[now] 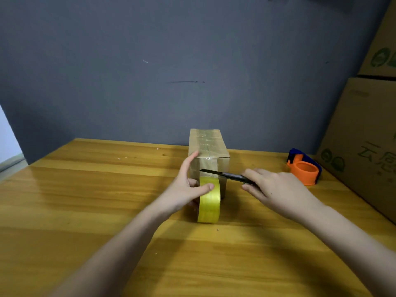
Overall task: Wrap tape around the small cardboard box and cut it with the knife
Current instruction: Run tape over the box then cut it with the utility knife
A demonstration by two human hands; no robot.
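Yellow glossy tape roll (pixel 209 200) upright; flat knife (pixel 222 174) against cardboard box (pixel 209 151).

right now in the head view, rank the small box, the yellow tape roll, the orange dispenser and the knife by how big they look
1. small box
2. yellow tape roll, nearer the camera, so its rank is unsure
3. orange dispenser
4. knife, partly hidden by the right hand
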